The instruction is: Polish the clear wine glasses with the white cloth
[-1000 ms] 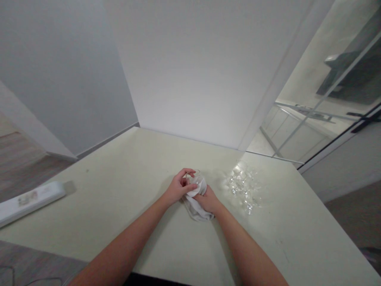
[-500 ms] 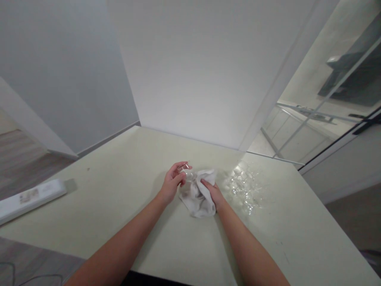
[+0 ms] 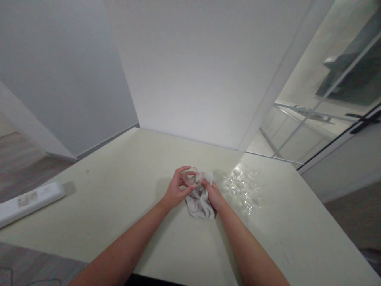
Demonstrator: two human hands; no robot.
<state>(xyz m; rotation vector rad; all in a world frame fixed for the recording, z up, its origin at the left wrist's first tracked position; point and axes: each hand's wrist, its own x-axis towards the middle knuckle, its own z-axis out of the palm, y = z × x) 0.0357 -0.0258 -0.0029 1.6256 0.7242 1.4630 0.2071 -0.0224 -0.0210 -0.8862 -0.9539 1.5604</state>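
My left hand (image 3: 175, 191) is curled around the side of a clear glass (image 3: 192, 175), its round rim tilted up toward me. My right hand (image 3: 214, 195) grips a crumpled white cloth (image 3: 201, 207) just right of the glass, with thumb and fingers pinched near the glass's lower end. Part of the cloth lies behind the glass, and the rest hangs down between my wrists. Whether the glass has a stem inside the cloth is hidden. To the right of my right hand stands a cluster of several clear glasses (image 3: 242, 182), hard to tell apart.
The pale table (image 3: 133, 171) meets a white wall (image 3: 190, 79) at the back. A long white box-like object (image 3: 32, 200) lies at the table's left edge. Beyond the right side are a glazed partition and a door with a black handle (image 3: 367, 121).
Earlier the cloth was wrapped over the glass; then the glass was drawn left, apart from it, and tipped. Now the glass is back against the cloth with its rim turned up.
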